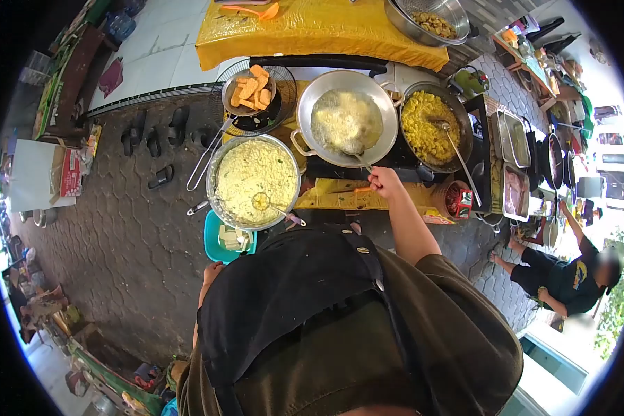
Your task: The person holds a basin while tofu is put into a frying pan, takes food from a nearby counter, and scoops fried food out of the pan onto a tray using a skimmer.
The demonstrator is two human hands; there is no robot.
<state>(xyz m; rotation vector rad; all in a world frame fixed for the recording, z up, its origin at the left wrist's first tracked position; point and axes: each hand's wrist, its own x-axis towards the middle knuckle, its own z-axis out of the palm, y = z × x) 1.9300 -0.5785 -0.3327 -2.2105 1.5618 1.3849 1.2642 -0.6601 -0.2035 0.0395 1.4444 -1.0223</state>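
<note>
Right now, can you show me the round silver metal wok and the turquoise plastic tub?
Round silver metal wok (347,80), head view: its bare inner wall.
Turquoise plastic tub (210,239), head view: its side wall.

Kitchen, from the wok (391,123) and skillet (465,135).

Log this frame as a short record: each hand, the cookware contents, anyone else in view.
Right hand: grips a metal utensil dipped into the middle pan
Left hand: beside the turquoise basin; grip unclear
Middle pan: pale food in bubbling liquid
Right pan: yellow food, long-handled spoon
Large bowl: pale yellow mixture
Turquoise basin: pale blocks
Strainer: browned pieces
Other person: far right
</note>
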